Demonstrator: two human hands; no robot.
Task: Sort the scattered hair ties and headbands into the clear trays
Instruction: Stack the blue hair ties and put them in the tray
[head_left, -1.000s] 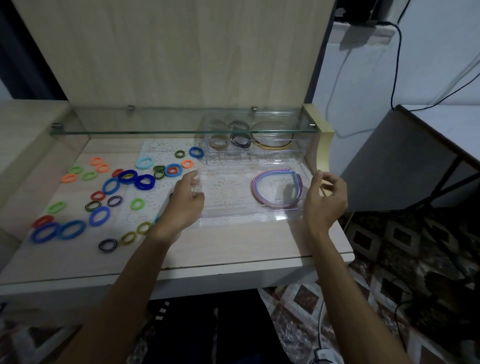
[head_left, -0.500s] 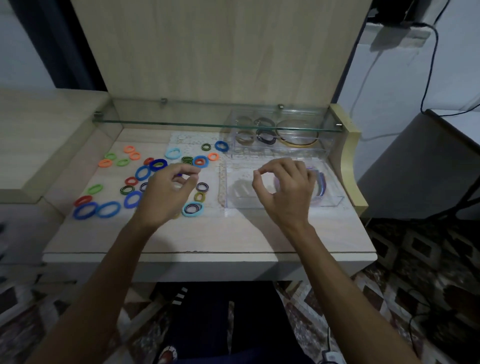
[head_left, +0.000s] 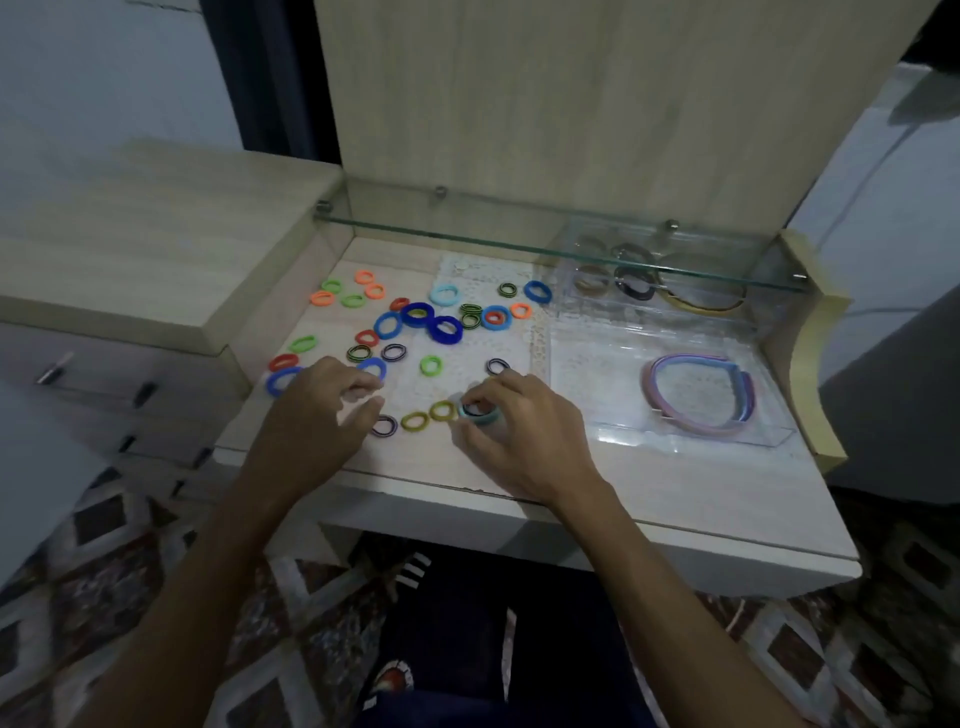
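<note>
Right hand (head_left: 511, 431) pinching a light blue hair tie (head_left: 480, 414) on the desk (head_left: 675, 499); left hand (head_left: 317, 415) loosely curled, holding nothing. Headbands (head_left: 698, 392) in the near clear tray (head_left: 727, 441). No readable writing anywhere.

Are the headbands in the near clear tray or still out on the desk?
In the tray. The headbands lie curled flat inside the near clear tray, within its walls, at its right end.

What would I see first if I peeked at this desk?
First, lots of colourful hair ties scattered over the left of the desk. Near the front edge, the right hand pinches a light blue tie. On the right, pastel headbands lie in a clear tray.
</note>
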